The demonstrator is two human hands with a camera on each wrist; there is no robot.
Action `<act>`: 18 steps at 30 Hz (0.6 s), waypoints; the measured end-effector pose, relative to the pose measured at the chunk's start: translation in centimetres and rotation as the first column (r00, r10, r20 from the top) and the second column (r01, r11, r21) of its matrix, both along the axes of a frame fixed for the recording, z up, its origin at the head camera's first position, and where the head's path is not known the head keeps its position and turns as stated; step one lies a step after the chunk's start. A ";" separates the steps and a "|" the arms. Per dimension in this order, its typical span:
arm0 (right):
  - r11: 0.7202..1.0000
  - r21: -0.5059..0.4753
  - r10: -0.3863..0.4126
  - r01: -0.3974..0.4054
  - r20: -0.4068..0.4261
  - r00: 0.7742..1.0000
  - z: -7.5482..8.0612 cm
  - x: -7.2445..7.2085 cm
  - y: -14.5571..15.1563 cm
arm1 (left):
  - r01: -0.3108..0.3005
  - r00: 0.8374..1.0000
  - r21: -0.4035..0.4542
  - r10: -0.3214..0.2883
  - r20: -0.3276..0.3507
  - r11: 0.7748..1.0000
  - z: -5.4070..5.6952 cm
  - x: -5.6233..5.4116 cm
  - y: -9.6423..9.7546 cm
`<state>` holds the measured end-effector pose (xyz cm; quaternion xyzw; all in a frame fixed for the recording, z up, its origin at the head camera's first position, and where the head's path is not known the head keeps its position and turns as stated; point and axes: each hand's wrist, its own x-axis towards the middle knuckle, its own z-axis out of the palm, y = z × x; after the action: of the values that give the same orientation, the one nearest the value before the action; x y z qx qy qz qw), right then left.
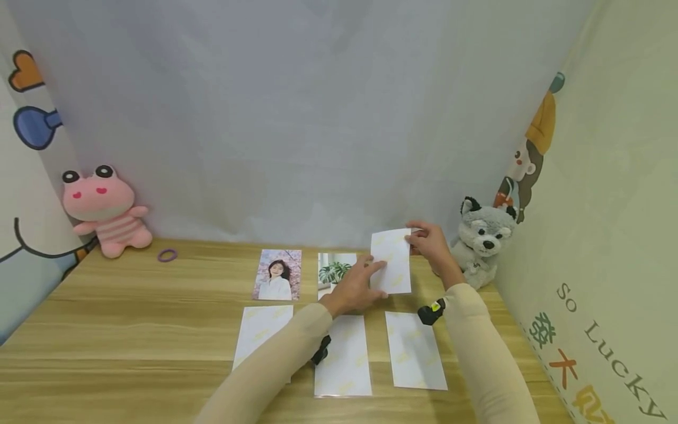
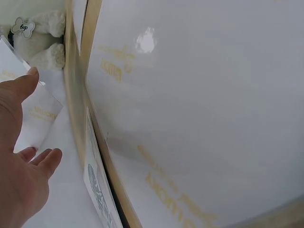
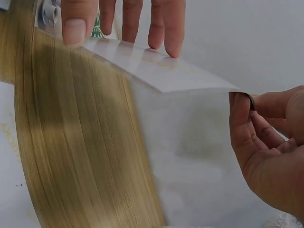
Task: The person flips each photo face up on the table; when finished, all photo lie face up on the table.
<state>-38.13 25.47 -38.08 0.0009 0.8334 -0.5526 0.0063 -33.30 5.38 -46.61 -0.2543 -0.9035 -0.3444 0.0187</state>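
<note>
My right hand (image 1: 433,248) pinches the right edge of a photo print (image 1: 394,250) between thumb and fingers. The print is raised off the wooden table, its white back with faint yellow lettering towards me. My left hand (image 1: 354,288) is at the print's left side, its fingers extended against the white back in the right wrist view. Left of it lies a face-up photo of a potted plant (image 1: 333,272), partly covered by that hand. A portrait photo (image 1: 278,277) lies farther left. In the nearer row are face-down prints: left (image 1: 263,321), middle (image 1: 344,371) and right (image 1: 416,356).
A pink plush frog (image 1: 108,212) sits at the table's back left corner, near a purple ring (image 1: 167,255). On the right, a grey plush dog (image 1: 483,235) sits beside my right forearm. Fabric curtains (image 1: 265,118) enclose the wooden table (image 1: 132,318).
</note>
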 end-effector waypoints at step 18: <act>0.971 -0.239 -0.006 0.020 0.056 0.998 -0.6 0.3 -0.1 | 0.106 0.981 0.012 -0.103 -0.163 0.994 1.0 0.6 -0.2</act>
<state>-37.83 25.39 -38.70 0.0208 0.7603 -0.6487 0.0256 -32.69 5.16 -45.63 -0.3284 -0.8808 -0.3323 0.0768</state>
